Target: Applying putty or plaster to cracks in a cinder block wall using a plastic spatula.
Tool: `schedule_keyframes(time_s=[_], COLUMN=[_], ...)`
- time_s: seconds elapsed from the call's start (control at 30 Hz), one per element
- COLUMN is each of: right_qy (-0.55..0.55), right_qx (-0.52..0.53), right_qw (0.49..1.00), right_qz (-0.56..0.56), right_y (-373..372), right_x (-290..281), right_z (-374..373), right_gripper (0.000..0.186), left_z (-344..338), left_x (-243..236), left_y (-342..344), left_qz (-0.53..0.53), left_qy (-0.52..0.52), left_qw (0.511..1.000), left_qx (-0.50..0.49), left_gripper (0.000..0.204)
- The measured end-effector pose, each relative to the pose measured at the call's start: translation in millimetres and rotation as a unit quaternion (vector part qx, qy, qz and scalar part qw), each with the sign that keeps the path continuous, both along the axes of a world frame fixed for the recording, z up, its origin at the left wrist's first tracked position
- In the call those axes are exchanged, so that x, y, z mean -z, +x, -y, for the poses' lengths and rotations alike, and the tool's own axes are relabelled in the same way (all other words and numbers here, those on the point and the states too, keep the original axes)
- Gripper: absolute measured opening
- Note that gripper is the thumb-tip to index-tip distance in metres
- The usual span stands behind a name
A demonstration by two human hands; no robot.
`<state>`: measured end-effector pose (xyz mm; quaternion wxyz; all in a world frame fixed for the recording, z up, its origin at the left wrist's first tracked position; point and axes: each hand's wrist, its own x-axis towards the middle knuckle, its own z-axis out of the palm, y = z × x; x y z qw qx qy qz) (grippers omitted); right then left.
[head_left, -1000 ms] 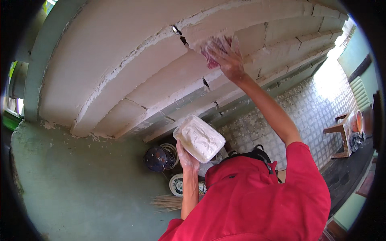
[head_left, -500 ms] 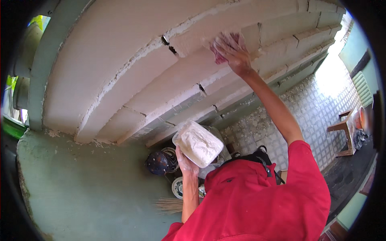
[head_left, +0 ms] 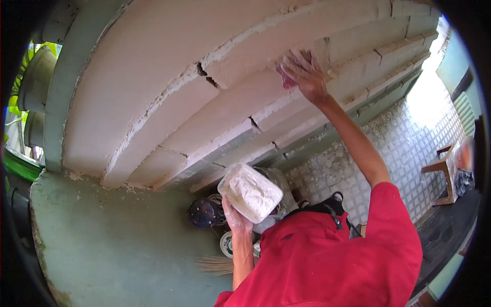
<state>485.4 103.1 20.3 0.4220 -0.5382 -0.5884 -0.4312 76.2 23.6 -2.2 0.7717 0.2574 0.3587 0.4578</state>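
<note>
My left hand [head_left: 234, 215] grips a white rectangular plastic tub [head_left: 250, 190] of white paste from its left side, at chest height. My right hand [head_left: 310, 79] is raised against the pale stepped wall surface [head_left: 238, 66] with a crumpled dark pink pad [head_left: 286, 79], perhaps cloth or plastic, under its paste-smeared fingers. The pad rests just right of a cracked joint [head_left: 207, 77] edged with rough white filler. More dark cracks run across the lower ledges.
A green-painted wall [head_left: 117, 240] fills the lower left, beside an opening showing leaves. A dark speckled pot [head_left: 202, 214] and straw bristles [head_left: 215, 263] lie below the tub. A wooden stool [head_left: 442, 174] with an orange container [head_left: 464, 153] stands on the tiled floor [head_left: 378, 153] at right.
The view has shifted, so the wall sits lower in the picture. My right hand with the pink pad has moved rightward along the surface, away from the crack. My left hand still holds the tub.
</note>
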Motion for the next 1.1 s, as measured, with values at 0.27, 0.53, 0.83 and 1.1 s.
schedule_keyframes(time_s=[0.27,0.53,0.83,1.1], right_qy=[0.061,0.015,0.011,0.086], right_qx=[0.02,-0.05,-0.023,-0.108], right_qw=[0.998,0.998,1.0,0.932], right_qz=[-0.02,-0.032,-0.011,-0.335], right_y=[15,39,59,37], right_x=[-32,8,-14,-39], right_z=[29,39,24,89], right_gripper=[0.044,0.044,0.041,0.025], left_z=[7,10,14,22], left_x=[-5,-5,-6,-2], left_y=[11,31,61,77], left_qz=[0.026,0.024,0.033,0.047], left_qy=[-0.021,-0.024,-0.021,-0.047], left_qw=[0.999,0.999,0.999,0.998], left_qx=[0.004,-0.015,-0.01,-0.018], left_gripper=[0.061,0.059,0.058,0.061])
